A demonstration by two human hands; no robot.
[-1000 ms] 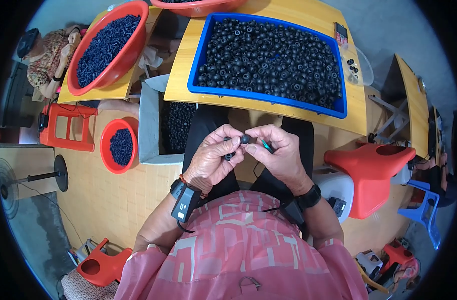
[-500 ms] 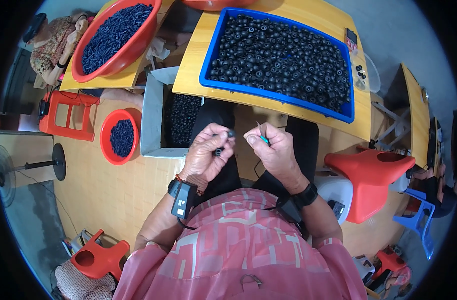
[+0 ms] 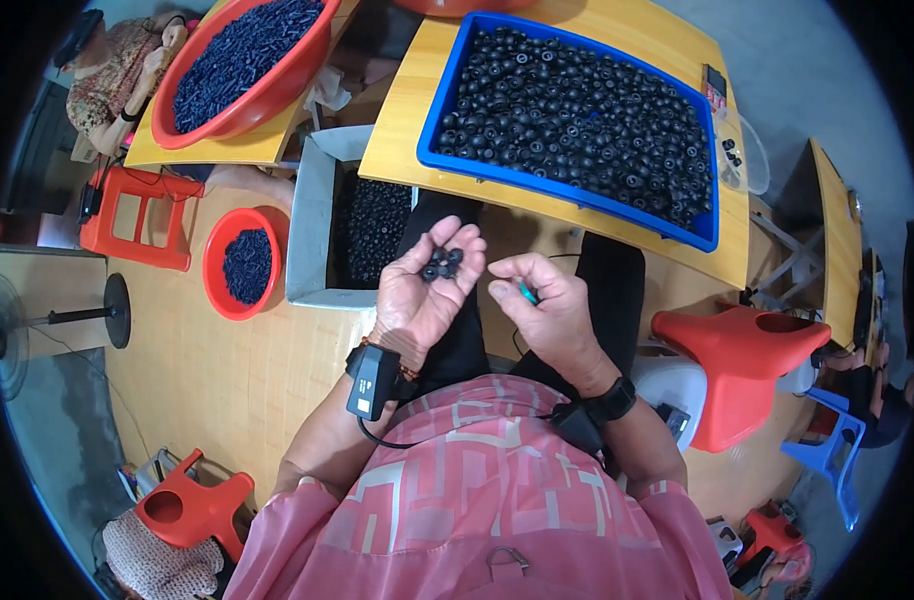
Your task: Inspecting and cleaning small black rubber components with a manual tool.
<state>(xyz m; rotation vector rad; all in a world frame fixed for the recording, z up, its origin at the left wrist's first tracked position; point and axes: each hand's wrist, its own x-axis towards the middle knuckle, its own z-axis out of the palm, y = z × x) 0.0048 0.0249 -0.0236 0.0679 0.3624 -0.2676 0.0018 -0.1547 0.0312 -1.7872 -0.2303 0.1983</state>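
Note:
My left hand [image 3: 424, 285] is palm up, fingers loosely extended, holding several small black round parts [image 3: 443, 265] in its hollow. To its right, my right hand [image 3: 552, 305] is curled round a small tool with a green handle [image 3: 528, 292]. The tool's tip cannot be made out now. The hands are apart, over my lap. Ahead of them, a blue tray [image 3: 567, 195] full of similar black rounded parts [image 3: 577, 120] rests on a wooden table [image 3: 402, 120].
Left of my legs stands a grey box [image 3: 312, 225] holding small black parts. A small red basin [image 3: 217, 270] and a large red basin [image 3: 322, 60] contain dark slender pieces. A red stool [image 3: 732, 370] stands right. Another person [image 3: 112, 85] sits at far left.
My left hand has turned up and unfolded, so several black parts now show on its palm. My right hand has moved slightly right; the tool's thin point, visible before, no longer shows.

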